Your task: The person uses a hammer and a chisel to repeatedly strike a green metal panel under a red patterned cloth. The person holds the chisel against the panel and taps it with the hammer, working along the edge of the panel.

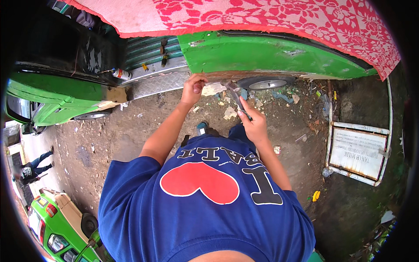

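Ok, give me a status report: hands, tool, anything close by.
Right hand gripping dark-handled tool, tool head near green vehicle's lower edge. Left hand curled near same edge, contents unclear. Wheel close beside tool head.

Diffuse daylight illuminates the ground (109, 139) with soft, faint shadows; the left hand (194, 88) and right hand (254, 122) appear reasonably sharp. Fisheye distortion curves the green panel (270, 54); black vignetting encloses the field.
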Motion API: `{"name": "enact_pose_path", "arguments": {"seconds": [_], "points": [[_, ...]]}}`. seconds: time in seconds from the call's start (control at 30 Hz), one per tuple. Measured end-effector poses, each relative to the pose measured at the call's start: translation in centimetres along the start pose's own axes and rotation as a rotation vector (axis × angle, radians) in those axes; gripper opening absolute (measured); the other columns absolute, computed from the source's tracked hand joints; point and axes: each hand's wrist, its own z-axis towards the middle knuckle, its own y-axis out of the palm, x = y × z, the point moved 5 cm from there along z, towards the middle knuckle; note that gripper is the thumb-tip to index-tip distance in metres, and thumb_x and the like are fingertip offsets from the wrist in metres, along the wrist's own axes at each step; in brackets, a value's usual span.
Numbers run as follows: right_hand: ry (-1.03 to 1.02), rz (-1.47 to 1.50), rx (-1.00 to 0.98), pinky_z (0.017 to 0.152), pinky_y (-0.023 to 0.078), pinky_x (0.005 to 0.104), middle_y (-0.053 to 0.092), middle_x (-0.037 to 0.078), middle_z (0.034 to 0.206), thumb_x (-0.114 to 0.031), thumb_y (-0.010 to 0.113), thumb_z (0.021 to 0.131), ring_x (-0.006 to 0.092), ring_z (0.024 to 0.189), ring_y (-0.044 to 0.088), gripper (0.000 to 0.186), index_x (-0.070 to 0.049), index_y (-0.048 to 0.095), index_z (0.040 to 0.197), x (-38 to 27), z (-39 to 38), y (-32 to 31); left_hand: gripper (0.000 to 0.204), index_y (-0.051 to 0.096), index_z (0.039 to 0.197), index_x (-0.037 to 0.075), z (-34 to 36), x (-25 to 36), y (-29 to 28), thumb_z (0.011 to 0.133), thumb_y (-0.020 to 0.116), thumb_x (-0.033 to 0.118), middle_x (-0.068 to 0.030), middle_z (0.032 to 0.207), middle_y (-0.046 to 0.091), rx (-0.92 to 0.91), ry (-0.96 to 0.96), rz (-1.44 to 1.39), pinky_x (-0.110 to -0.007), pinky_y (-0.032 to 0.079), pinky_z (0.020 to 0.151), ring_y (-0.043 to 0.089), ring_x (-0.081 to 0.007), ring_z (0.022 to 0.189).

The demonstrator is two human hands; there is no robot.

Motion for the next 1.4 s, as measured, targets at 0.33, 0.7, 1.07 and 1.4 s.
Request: {"name": "enact_pose_path", "arguments": {"seconds": [0.33, 0.7, 1.07, 1.4], "points": [[0.247, 0.120, 0.007, 0.074, 0.051, 0.0280, 0.073, 0.015, 0.103, -0.004, 0.066, 0.088, 0.0130, 0.081, 0.066, 0.048, -0.010, 0.060, 0.135, 4.7, -1.0, -4.2, 0.018, 0.064, 0.090, 0.001, 1.8, 1.3, 0.9, 0.079, 0.057, -0.012, -0.0149, 0.103, 0.065, -0.102, 0.057, 0.095, -0.037, 0.050, 0.087, 0.064, -0.0340, 0.111], [0.289, 0.274, 0.020, 0.054, 0.044, 0.0243, 0.068, 0.001, 0.081, -0.003, 0.067, 0.089, 0.0036, 0.058, 0.048, 0.050, -0.014, 0.059, 0.137, 5.4, 0.9, -2.7, 0.010, 0.064, 0.091, 0.001, 1.5, 2.3, -2.7, 0.083, 0.058, 0.003, -0.0162, 0.105, 0.066, -0.191, 0.059, 0.178, -0.037, 0.051, 0.085, 0.065, -0.0350, 0.101], [0.434, 0.292, 0.310, 0.052, 0.042, 0.0228, 0.057, -0.001, 0.078, -0.001, 0.063, 0.091, 0.0060, 0.059, 0.050, 0.053, -0.009, 0.052, 0.143, 0.0, -0.7, 5.9, 0.035, 0.064, 0.094, 0.006, 3.3, -0.9, -6.8, 0.062, 0.063, -0.008, -0.0104, 0.103, 0.065, -0.447, 0.120, 0.064, -0.038, 0.053, 0.081, 0.064, -0.0319, 0.095], [0.512, 0.281, 0.414, 0.054, 0.044, 0.0223, 0.064, 0.000, 0.083, -0.002, 0.067, 0.089, 0.0044, 0.060, 0.050, 0.050, -0.008, 0.057, 0.138, -4.5, -3.1, 11.0, 0.038, 0.062, 0.093, 0.006, 3.0, -1.1, -7.2, 0.057, 0.070, -0.007, -0.0087, 0.102, 0.065, -0.558, 0.278, 0.030, -0.039, 0.052, 0.082, 0.063, -0.0315, 0.096]]}}
